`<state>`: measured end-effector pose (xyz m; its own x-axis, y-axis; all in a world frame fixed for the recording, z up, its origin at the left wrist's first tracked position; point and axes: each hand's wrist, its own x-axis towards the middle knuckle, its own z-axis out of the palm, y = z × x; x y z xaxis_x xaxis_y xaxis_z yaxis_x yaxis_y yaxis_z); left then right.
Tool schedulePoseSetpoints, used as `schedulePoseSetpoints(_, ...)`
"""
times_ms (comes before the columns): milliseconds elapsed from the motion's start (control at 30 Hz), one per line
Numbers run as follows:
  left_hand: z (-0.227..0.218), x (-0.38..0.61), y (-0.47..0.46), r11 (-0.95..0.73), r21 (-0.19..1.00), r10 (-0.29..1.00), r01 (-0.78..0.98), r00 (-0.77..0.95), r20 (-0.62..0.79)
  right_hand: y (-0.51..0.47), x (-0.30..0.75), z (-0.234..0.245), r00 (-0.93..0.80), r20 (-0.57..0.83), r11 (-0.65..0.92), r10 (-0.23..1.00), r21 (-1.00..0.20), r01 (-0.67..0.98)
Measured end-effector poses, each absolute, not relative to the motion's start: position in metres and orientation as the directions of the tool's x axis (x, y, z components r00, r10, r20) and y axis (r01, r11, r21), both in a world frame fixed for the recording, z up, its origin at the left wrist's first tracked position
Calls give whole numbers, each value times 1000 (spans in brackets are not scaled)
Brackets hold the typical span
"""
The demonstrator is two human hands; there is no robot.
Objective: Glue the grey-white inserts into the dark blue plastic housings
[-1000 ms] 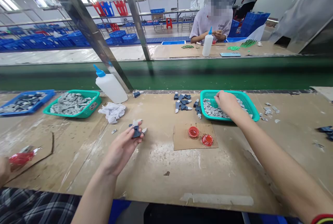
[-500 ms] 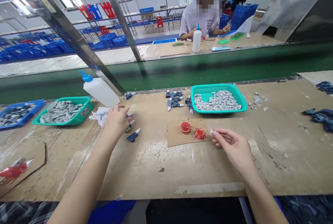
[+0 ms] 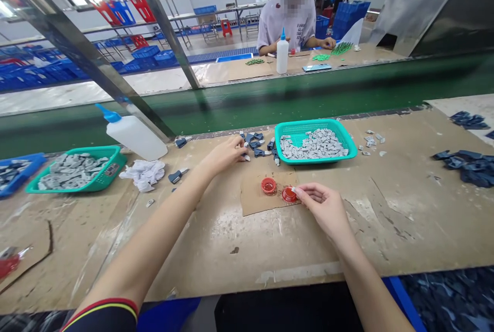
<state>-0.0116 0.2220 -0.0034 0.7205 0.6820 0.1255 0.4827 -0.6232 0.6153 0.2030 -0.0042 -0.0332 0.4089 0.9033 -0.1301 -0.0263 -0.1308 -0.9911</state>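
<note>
Blue plastic tray [image 3: 15, 173] stands at the left edge of the worn bench [image 3: 389, 229], with dark pieces inside it, and just beside it is a teal basket [image 3: 77, 189] full of grey pieces. Behind this basket a white glue bottle [image 3: 135, 139] with a blue nozzle lies on its side, and a crumpled white cloth [image 3: 142, 175] is near it. One dark blue part [image 3: 176, 176] lies alone to the right of the cloth. The left hand [image 3: 226, 154] reaches to a small group of dark blue parts [image 3: 254, 141] at the far side of the bench; its fingers are a little curved, but I cannot tell if they hold anything. Two red caps [image 3: 268, 185] stand close together on a cardboard sheet [image 3: 255, 203]. The right hand [image 3: 324, 208] pinches a small pale piece [image 3: 293, 189] between thumb and forefinger, just at the edge of the right cap. Beyond them is a second teal basket [image 3: 314, 161] with grey pieces, then loose small pale pieces [image 3: 370, 139], and at the far right many dark blue pieces [image 3: 466, 167]. Across a green conveyor belt [image 3: 270, 90], a co-worker [image 3: 287, 25] in a white shirt sits at another bench.
</note>
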Motion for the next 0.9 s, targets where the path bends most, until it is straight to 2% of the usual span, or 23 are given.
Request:
schedulePoseSetpoints(100,0,-9,204,-544,711,752,445,634,180,-2,202,-37,414,-145,-140,899,-989,-43)
schedulePoseSetpoints(233,2,-8,164,-403,842,869,359,438,229,-1,200,-38,416,-148,-147,898,-989,-34)
schedulePoseSetpoints(300,6,-10,142,-248,941,932,231,322,166,-1,199,-39,429,-139,-151,892,-989,-6)
schedulePoseSetpoints(367,12,-14,120,-24,1000,973,18,231,20,-1,199,-40,439,-138,-161,888,-987,14)
schedulePoseSetpoints(433,17,-17,97,157,972,975,-174,186,-124,0,199,-40,439,-150,-167,886,-986,1)
schedulePoseSetpoints(567,14,-11,51,266,899,962,-348,159,-223,-6,200,-29,416,-167,-140,894,-986,-96)
schedulePoseSetpoints(700,2,10,17,267,843,963,-467,105,-247,-21,191,1,373,-149,-111,916,-986,-121)
schedulePoseSetpoints(900,2,32,3,228,845,973,-484,92,-210,-30,168,26,232,-137,-112,963,-987,-117)
